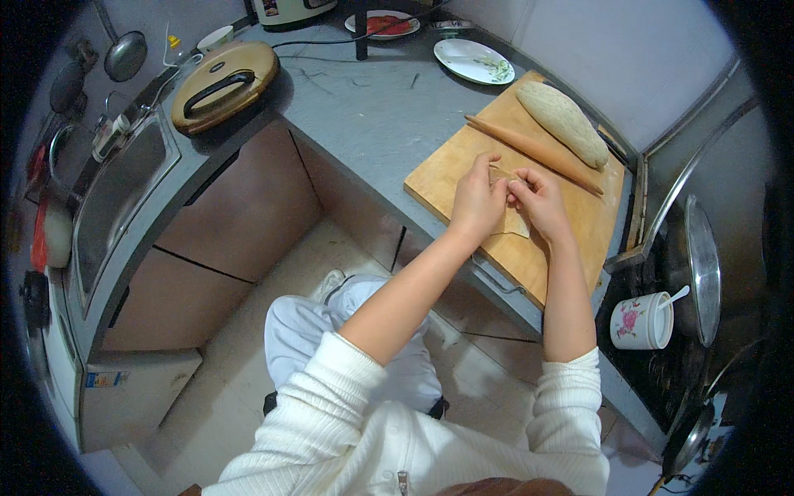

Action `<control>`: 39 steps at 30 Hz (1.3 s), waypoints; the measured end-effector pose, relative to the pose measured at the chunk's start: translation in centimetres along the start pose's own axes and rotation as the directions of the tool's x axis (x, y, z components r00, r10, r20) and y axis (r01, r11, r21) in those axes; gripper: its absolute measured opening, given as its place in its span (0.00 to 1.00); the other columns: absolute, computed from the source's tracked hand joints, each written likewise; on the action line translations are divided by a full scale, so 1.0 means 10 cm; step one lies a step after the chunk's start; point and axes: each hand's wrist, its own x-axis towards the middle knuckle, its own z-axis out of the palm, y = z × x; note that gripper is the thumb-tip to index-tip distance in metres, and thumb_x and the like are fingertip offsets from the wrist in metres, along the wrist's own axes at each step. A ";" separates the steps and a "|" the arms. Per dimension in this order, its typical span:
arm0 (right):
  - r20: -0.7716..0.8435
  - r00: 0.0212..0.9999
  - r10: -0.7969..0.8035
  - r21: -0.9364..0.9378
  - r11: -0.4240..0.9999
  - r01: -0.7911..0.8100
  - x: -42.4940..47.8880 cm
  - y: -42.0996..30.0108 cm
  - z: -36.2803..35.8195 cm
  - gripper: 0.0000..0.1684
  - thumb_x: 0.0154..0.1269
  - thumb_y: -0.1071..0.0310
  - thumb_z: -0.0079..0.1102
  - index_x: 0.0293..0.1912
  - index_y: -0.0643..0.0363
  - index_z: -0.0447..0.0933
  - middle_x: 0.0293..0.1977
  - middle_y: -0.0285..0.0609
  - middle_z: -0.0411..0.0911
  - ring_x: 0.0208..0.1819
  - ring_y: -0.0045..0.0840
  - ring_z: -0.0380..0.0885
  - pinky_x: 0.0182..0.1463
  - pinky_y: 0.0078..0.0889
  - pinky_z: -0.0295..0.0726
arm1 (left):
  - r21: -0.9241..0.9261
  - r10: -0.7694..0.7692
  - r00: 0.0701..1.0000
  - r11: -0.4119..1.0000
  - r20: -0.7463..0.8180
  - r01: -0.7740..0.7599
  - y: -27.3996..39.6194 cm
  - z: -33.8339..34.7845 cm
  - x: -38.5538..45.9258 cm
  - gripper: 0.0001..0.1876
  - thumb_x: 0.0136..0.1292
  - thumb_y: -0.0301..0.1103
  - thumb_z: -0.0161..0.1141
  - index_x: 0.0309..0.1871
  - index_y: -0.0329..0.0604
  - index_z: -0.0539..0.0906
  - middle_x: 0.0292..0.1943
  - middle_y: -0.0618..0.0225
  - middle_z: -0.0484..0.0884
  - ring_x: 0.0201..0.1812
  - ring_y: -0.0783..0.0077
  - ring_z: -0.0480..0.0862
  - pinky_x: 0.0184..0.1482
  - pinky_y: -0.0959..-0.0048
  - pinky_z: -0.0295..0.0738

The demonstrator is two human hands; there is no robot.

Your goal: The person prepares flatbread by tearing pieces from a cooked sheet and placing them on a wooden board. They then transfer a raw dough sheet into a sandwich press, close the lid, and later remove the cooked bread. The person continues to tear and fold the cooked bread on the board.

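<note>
Both my hands meet over a wooden board (428, 180) on the counter. Between them is a thin, pale sheet (513, 224), which looks like rolled dough; its lower edge hangs below my fingers. My left hand (481, 197) grips its left side, and the fingertips of my right hand (538, 201) pinch it from the right. The fingers hide part of the sheet. Beyond my hands a tapered wooden rolling pin (536, 152) lies diagonally across the board. A long loaf-shaped piece of dough (561, 121) rests behind the pin, near the wall.
An oval white plate (474, 61) stands behind the board. At right are a flowered ceramic pot (633, 321) with a spoon and a metal lid (703, 270). A round electric pan (226, 87) sits at left beside the sink (121, 198). Another plate (353, 25) holds something red.
</note>
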 end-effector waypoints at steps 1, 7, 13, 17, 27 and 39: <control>0.002 1.000 0.005 -0.004 1.000 -0.005 0.00 0.00 0.01 0.09 0.61 0.71 0.54 0.41 0.64 0.74 0.28 0.34 0.75 0.27 0.12 0.72 0.28 0.14 0.70 | 0.013 0.054 0.998 0.998 -0.031 -0.054 -0.02 0.01 0.00 0.11 0.54 0.25 0.56 0.41 0.34 0.74 0.25 0.49 0.78 0.29 0.52 0.80 0.31 0.63 0.73; 0.007 0.999 -0.050 -0.083 0.995 0.051 0.02 0.05 0.02 0.09 0.61 0.71 0.54 0.41 0.64 0.75 0.26 0.33 0.75 0.25 0.13 0.72 0.28 0.15 0.70 | -0.049 -0.154 0.978 0.986 0.139 0.162 0.03 -0.05 0.01 0.10 0.55 0.26 0.56 0.41 0.36 0.75 0.31 0.51 0.81 0.33 0.54 0.82 0.35 0.65 0.75; -0.089 0.993 -0.078 -0.199 0.978 0.059 0.01 0.09 0.04 0.10 0.60 0.70 0.55 0.41 0.64 0.75 0.25 0.33 0.75 0.24 0.13 0.72 0.27 0.16 0.71 | 0.009 -0.044 0.997 0.999 0.058 0.044 -0.06 0.04 -0.01 0.09 0.56 0.25 0.56 0.40 0.36 0.75 0.29 0.51 0.81 0.32 0.54 0.82 0.33 0.65 0.75; -0.106 0.989 -0.099 -0.169 0.982 0.081 0.01 0.10 0.08 0.10 0.60 0.70 0.54 0.41 0.65 0.75 0.25 0.34 0.75 0.23 0.14 0.71 0.26 0.17 0.71 | 0.000 -0.086 0.993 0.996 0.076 0.086 -0.06 0.03 -0.01 0.09 0.56 0.25 0.56 0.40 0.35 0.75 0.29 0.50 0.81 0.32 0.53 0.82 0.33 0.65 0.75; -0.135 0.982 -0.134 -0.167 0.980 0.111 -0.01 0.08 0.11 0.09 0.59 0.72 0.54 0.39 0.66 0.75 0.23 0.35 0.75 0.22 0.14 0.71 0.26 0.17 0.71 | -0.004 -0.070 0.995 0.998 0.074 0.070 0.01 0.00 -0.01 0.06 0.55 0.24 0.54 0.36 0.35 0.74 0.27 0.49 0.80 0.31 0.49 0.80 0.32 0.61 0.74; -0.182 0.974 -0.137 -0.149 0.983 0.110 -0.01 0.11 0.11 0.09 0.58 0.72 0.56 0.39 0.67 0.76 0.23 0.36 0.75 0.21 0.15 0.72 0.25 0.18 0.72 | -0.038 -0.078 0.994 0.996 0.080 0.081 -0.02 0.00 0.00 0.07 0.54 0.24 0.55 0.37 0.35 0.74 0.26 0.49 0.79 0.31 0.49 0.80 0.31 0.61 0.74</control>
